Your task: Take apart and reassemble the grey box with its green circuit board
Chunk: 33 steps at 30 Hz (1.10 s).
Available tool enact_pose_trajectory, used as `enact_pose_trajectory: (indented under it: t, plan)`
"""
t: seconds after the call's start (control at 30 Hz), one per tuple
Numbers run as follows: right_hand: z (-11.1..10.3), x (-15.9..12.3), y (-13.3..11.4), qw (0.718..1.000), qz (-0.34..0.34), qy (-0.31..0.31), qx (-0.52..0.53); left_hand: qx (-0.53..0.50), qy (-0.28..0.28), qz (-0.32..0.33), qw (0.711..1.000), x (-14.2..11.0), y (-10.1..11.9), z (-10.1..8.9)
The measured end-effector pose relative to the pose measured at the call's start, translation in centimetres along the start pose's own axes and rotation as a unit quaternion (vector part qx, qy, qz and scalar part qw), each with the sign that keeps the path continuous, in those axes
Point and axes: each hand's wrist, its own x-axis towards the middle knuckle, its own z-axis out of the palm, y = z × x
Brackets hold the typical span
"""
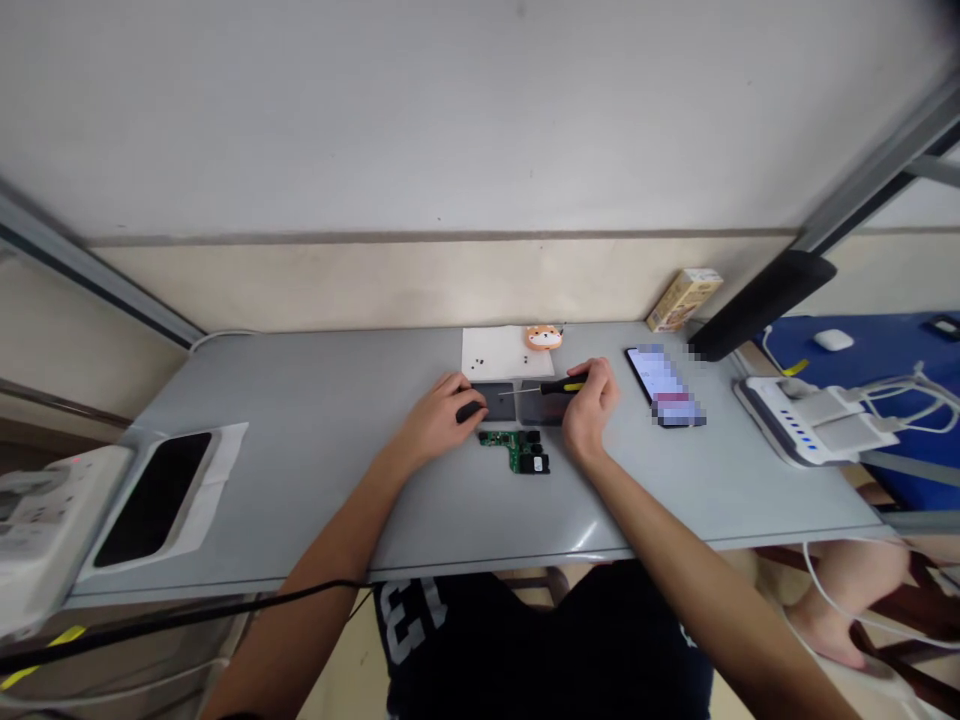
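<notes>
My right hand (pixel 592 405) is closed round a screwdriver (pixel 568 384) with a black and yellow handle. Its thin shaft points left, the tip over a dark grey panel (pixel 498 404). My left hand (pixel 444 415) grips that panel's left end with curled fingers; a black rounded piece (pixel 469 411) shows among them, its kind unclear. A second dark grey panel (pixel 536 405) lies beside the first, partly behind my right hand. Just in front is a green circuit board (pixel 514 450) with black parts. Behind the panels, several tiny dark screws (pixel 478 362) rest on white paper (pixel 495 340).
An orange animal-faced case (pixel 543 337) sits on the paper. To the right are a lit phone (pixel 663 385), a small box (pixel 684 298) and a power strip (pixel 806 422) with cables. At left, a dark phone (pixel 156 498) lies near a white socket block (pixel 56 520).
</notes>
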Motion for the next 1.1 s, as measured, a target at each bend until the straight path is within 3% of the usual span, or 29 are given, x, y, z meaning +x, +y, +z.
enact_pose_trajectory:
  t: [0.2,0.33,0.53,0.73,0.83,0.93,1.0,1.1]
  plan:
    - [0.4,0.9,0.7,0.999,0.032,-0.01,0.008,0.001,-0.018,-0.001,1.0,-0.1,-0.3,-0.2]
    - [0.5,1.2,0.5,1.0,0.002,0.004,-0.011,0.008,-0.025,-0.001,1.0,0.0,-0.2,-0.1]
    - [-0.1,1.7,0.0,0.998,0.01,0.05,0.022,0.05,0.058,-0.007,0.997,0.0,1.3,-0.8]
    - [-2.4,3.6,1.0,0.988,0.099,0.1,0.057,-0.002,-0.041,0.077,0.996,-0.3,3.6,-0.6]
    - [-2.6,4.3,1.4,0.978,0.167,0.051,0.116,-0.003,-0.064,0.088,0.994,-0.4,3.9,0.0]
    - [-2.1,4.6,1.6,0.956,0.207,-0.042,0.202,0.006,-0.069,0.097,0.993,-0.5,3.7,0.6]
    - [-1.7,4.5,1.6,0.949,0.2,-0.081,0.229,0.013,-0.068,0.1,0.993,-0.5,3.5,0.9]
    - [-1.5,3.9,1.5,0.963,0.16,-0.091,0.196,0.018,-0.057,0.097,0.993,-0.4,3.3,0.9]
